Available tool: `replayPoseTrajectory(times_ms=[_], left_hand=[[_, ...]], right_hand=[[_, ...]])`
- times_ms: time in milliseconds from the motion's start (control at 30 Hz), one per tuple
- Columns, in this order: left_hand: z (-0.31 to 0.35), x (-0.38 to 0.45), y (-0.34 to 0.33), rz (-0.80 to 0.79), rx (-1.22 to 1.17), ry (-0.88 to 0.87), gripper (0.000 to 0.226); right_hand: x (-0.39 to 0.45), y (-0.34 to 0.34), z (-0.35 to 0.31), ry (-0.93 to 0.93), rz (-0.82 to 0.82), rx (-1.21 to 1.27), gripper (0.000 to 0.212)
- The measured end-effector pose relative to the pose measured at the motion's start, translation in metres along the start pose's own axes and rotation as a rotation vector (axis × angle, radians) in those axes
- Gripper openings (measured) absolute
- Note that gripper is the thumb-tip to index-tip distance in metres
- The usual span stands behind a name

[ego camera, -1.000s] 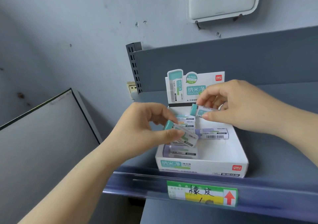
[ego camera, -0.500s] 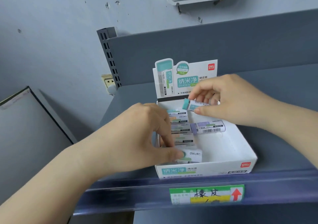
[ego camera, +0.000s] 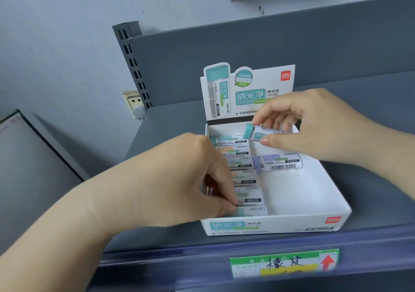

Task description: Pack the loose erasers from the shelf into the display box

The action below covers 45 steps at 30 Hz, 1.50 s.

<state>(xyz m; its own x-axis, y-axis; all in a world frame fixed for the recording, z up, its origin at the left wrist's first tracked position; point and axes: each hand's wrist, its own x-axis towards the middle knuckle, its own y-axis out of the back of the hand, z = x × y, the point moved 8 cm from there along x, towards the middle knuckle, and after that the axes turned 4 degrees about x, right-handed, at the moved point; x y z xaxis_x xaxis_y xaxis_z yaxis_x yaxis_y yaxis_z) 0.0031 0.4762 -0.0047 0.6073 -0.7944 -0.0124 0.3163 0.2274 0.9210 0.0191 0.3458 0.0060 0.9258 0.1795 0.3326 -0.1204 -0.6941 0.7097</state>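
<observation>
Grey shelf (ego camera: pixel 370 116): your left hand (ego camera: pixel 179 179) pinches an eraser (ego camera: pixel 251 211) into the box's (ego camera: pixel 314 225) nearly full left column, your right hand (ego camera: pixel 314 123) grips a teal-capped eraser (ego camera: pixel 253 132) over the mostly empty right side.

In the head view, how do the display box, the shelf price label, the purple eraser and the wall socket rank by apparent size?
1. display box
2. shelf price label, though nearer the camera
3. purple eraser
4. wall socket, farther away, so its rank against the eraser is unsure

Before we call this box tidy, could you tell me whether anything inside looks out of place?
One thing: the purple eraser lies alone in the right half of the box, slightly askew and butting against the neat left row. The left hand presses the front eraser into that row; the right hand holds a teal eraser above the box.
</observation>
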Motion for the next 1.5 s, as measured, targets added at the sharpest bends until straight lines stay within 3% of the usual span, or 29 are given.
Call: replayPoseTrajectory(times_ms=[133,300,400,500,633,867,1067,1267,1500], left_hand=[[0.002,0.002,0.0,-0.001,0.01,-0.037,0.008],[-0.007,0.015,0.029,0.268,0.122,-0.002,0.009],[-0.011,0.028,0.032,0.344,0.271,0.049,0.008],[-0.014,0.037,0.019,0.303,0.397,0.064,0.013],[-0.021,0.038,0.014,0.262,0.389,0.134,0.016],[-0.024,0.04,0.011,0.24,0.39,0.162,0.016],[-0.024,0.04,0.01,0.248,0.396,0.154,0.016],[-0.025,0.04,0.01,0.247,0.378,0.141,0.015],[-0.014,0.033,0.019,0.376,0.41,0.025,0.016]], right_hand=[[-0.001,0.002,0.001,-0.003,0.017,0.027,0.022],[-0.005,0.013,0.0,0.017,0.14,-0.047,0.02],[-0.004,0.013,0.001,-0.014,0.119,-0.137,0.011],[-0.002,0.006,0.005,-0.077,0.007,-0.205,0.01],[0.0,0.002,0.005,-0.085,-0.06,-0.352,0.007],[0.003,-0.005,-0.001,-0.039,-0.088,-0.639,0.018],[0.009,-0.011,-0.002,-0.027,-0.099,-0.899,0.011],[0.009,-0.009,-0.002,-0.061,-0.037,-0.869,0.026],[0.004,0.003,-0.01,-0.025,0.045,-0.669,0.02]])
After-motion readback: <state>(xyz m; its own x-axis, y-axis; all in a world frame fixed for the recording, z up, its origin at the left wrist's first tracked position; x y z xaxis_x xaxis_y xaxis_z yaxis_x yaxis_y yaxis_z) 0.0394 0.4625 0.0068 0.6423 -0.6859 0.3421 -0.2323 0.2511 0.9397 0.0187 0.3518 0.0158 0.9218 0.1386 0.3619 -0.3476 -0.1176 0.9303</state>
